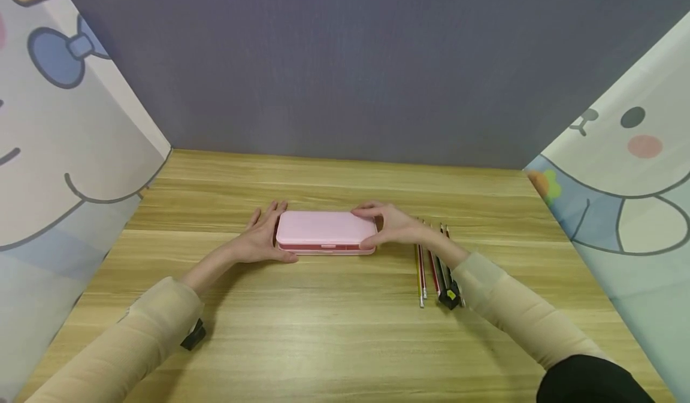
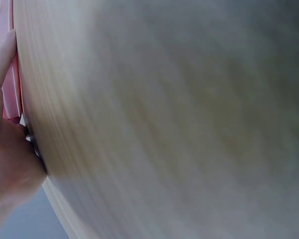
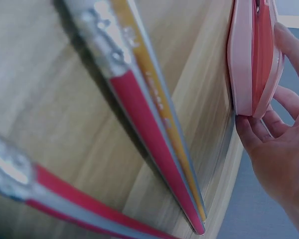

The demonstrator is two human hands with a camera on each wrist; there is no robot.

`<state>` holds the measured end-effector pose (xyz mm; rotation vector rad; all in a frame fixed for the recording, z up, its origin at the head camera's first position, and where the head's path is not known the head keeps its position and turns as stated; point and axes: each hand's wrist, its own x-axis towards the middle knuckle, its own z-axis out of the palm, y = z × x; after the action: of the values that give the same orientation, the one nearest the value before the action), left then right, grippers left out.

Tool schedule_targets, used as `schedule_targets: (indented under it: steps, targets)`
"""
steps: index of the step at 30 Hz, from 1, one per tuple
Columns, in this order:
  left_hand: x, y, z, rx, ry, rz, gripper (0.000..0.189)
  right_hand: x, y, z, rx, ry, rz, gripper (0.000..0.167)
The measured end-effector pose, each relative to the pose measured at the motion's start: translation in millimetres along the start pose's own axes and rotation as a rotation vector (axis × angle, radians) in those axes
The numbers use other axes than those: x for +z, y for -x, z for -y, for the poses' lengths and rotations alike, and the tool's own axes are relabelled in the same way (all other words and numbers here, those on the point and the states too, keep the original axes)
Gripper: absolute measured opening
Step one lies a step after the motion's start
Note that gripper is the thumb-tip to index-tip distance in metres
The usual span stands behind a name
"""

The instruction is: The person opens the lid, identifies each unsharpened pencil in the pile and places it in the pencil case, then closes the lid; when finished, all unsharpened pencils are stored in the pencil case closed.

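Note:
A pink pencil case (image 1: 327,228) lies lengthwise on the table, its lid slightly raised along the front, with a darker pink strip showing in the gap. At its left end rests my left hand (image 1: 262,235), fingers straight and spread by the back corner, thumb along the front edge. My right hand (image 1: 396,226) grips the right end of the lid, thumb at the front and fingers at the back. The right wrist view shows that hand (image 3: 284,144) around the end of the case (image 3: 244,59). What is inside the case is hidden.
Several pencils (image 1: 420,274) lie side by side to the right, partly under my right forearm. A black wrist device (image 1: 450,295) hangs over them. A grey panel (image 1: 345,67) stands behind the wooden table (image 1: 323,343), with cartoon-printed panels left and right.

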<state>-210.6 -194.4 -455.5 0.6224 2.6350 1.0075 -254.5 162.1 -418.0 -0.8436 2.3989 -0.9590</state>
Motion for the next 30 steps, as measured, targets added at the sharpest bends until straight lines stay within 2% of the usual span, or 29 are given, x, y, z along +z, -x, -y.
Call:
schedule_targets:
  steps: [11, 15, 24, 28, 30]
  targets:
    - [-0.4, -0.5, -0.1, -0.002, 0.009, 0.002, 0.131, 10.1, 0.2, 0.9, -0.029, 0.115, -0.064, 0.092]
    - [-0.3, -1.2, -0.5, -0.010, 0.004, 0.010, 0.130, 12.9, 1.8, 0.6, -0.045, 0.126, -0.083, 0.092]
    - [0.5, -2.9, -0.4, -0.007, 0.002, 0.029, 0.129, 16.1, 3.4, -4.2, -0.083, 0.187, -0.090, 0.093]
    - [-0.7, -1.1, -2.8, -0.012, -0.047, 0.013, 0.125, 16.6, 4.5, -0.8, -0.097, 0.231, -0.094, 0.092]
    - [-1.9, -0.3, -5.9, 0.009, -0.093, 0.002, 0.121, 16.0, 5.2, 1.6, -0.096, 0.255, -0.096, 0.092]
